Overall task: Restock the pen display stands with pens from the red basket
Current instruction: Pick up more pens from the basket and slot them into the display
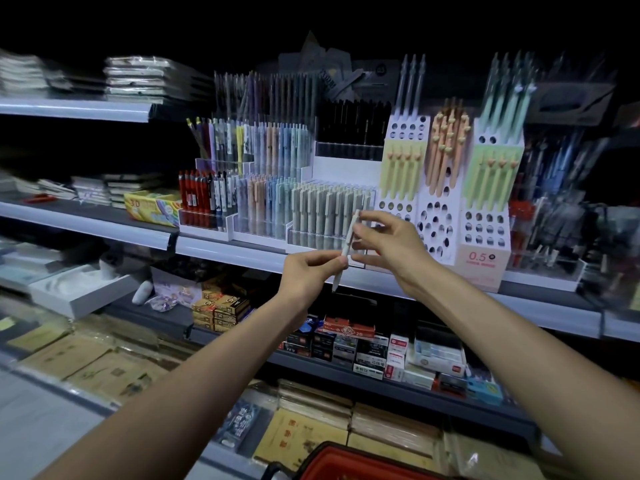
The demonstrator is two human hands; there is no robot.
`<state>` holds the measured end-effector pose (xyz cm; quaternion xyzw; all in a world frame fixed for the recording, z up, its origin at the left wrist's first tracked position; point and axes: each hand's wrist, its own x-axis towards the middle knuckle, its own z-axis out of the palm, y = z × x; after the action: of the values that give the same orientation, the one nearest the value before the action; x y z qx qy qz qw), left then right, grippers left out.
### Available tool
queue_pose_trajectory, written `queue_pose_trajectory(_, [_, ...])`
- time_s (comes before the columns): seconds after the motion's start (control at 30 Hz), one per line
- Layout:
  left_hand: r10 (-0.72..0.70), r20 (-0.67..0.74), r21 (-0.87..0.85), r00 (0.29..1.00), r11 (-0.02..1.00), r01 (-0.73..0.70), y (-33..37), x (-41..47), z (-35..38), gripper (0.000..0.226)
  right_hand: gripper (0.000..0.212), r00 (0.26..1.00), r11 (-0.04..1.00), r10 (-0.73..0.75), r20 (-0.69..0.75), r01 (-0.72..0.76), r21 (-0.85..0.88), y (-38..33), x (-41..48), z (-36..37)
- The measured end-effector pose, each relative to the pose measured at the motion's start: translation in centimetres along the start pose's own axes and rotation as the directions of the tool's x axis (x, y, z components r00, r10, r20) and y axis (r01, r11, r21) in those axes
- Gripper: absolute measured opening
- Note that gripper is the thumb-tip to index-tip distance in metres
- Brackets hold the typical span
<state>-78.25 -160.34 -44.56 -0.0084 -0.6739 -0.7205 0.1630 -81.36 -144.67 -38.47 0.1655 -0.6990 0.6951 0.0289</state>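
Holding one pale grey pen [347,244] with both hands, right in front of the clear acrylic stand [311,238] that's packed with matching grey pens on the middle shelf [239,251]. The left hand [308,271] pinches the lower barrel and the right hand [391,244] pinches the top end. The pen's nearly upright, tip down. The red basket [346,460] just peeks in at the bottom edge, can't see what's in it. White hole-punched stands [434,220] with pastel pens sit just to the right.
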Motion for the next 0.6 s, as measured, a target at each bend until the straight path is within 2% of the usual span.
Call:
queue_pose_trajectory(0.1, [0.059,-0.019,0.03,0.998,0.998,-0.059,-0.1,1.0,0.2,0.02,0.012,0.991,0.992,-0.127,-0.051,0.125,-0.033,-0.6,0.7,0.6])
queue_pose_trajectory(0.37, [0.176,-0.118,0.155,0.977,0.975,-0.157,1.1,5.2,0.9,0.011,0.008,0.916,0.885,-0.372,-0.153,0.3,-0.355,-2.2,4.3,1.7])
queue_pose_trajectory(0.6, [0.263,-0.222,0.353,0.939,0.919,-0.174,2.9,9.8,1.6,0.009,0.006,0.86,0.833,-0.468,-0.202,0.353,-0.426,-2.9,9.6,2.6])
